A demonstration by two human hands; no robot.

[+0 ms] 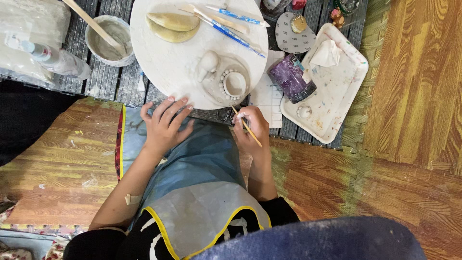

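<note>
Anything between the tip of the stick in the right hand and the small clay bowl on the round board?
Nothing visible. The right hand holds the thin wooden stick, whose tip sits at the board's near edge just below the beaded clay bowl. The left hand rests on the round board edge, off to the side.

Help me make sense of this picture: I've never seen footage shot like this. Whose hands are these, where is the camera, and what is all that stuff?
The camera sits on a person's head and looks straight down, so both hands are their own. The left hand rests its fingertips on the edge of a round white board. The right hand holds a thin wooden stick in a pinching grip, its tip near a small clay piece ringed with little balls. Also on the board lie two yellowish curved tools and blue-handled brushes. Beside it stand a clay-smeared cup, a purple jar and a paint-stained white tray. An apron covers the lap.
</note>
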